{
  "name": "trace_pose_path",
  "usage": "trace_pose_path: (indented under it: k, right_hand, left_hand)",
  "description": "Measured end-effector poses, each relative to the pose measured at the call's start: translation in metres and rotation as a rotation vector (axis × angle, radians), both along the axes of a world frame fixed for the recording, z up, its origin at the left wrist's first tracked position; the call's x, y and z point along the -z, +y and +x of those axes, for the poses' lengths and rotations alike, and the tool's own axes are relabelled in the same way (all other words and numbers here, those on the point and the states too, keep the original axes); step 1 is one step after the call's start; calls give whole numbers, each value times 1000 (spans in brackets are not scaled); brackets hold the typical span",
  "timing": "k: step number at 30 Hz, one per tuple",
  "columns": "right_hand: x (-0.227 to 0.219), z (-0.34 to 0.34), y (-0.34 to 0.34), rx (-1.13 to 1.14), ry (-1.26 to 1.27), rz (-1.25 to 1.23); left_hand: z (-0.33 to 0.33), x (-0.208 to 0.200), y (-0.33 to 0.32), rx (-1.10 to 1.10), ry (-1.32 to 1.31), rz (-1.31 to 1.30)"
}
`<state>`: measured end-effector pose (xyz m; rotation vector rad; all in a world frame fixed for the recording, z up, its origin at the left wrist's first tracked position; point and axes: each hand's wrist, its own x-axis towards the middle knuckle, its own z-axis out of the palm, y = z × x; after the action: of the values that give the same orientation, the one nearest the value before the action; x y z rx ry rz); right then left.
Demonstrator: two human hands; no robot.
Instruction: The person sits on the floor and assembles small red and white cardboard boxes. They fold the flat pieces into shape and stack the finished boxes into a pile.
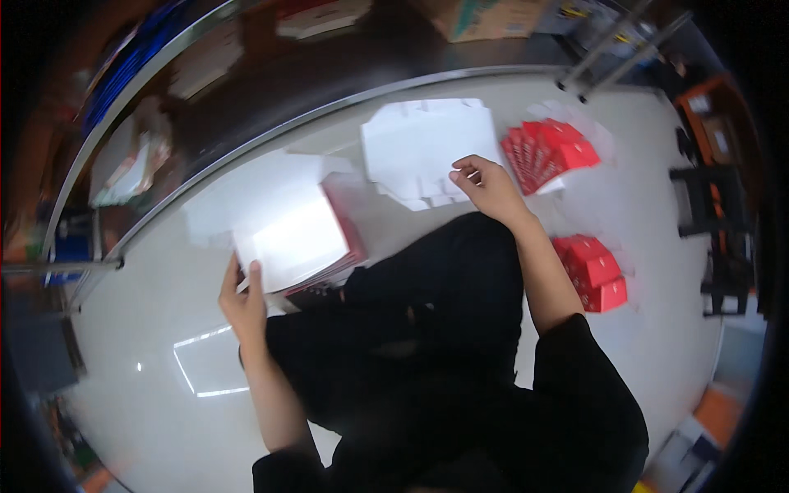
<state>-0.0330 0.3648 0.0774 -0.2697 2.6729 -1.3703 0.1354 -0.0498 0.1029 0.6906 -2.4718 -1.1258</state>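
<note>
On the left, a stack of flat cardboard box blanks (300,238), white on top with red edges, lies by my bent leg. My left hand (245,300) pinches the near-left corner of the top white blank, thumb above and fingers beneath. Ahead of me a single white box blank (427,148) with notched edges is spread flat on the floor. Over its right side hovers my right hand (491,191), fingers loosely curled, a small gap between thumb and forefinger and nothing visible in it.
Red folded boxes (559,152) lie fanned out at the right, and more red boxes (592,271) sit nearer, beside my right forearm. A metal-edged shelf (329,111) runs along the far side, with a cardboard carton (493,20) on it. Black stools (711,201) stand far right.
</note>
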Motion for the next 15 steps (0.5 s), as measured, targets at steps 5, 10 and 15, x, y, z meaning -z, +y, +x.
trace_pose_path:
  k: [5,10,15]
  right_hand:
    - [-23,92,120,535,325,451]
    - [1,232,212,1411,547,261]
    - [47,271,195,1473,22,-143]
  left_hand:
    - [2,8,-15,-3,100,53]
    - [0,18,-23,-5,246,168]
    - [-6,14,-17,-34,244,131]
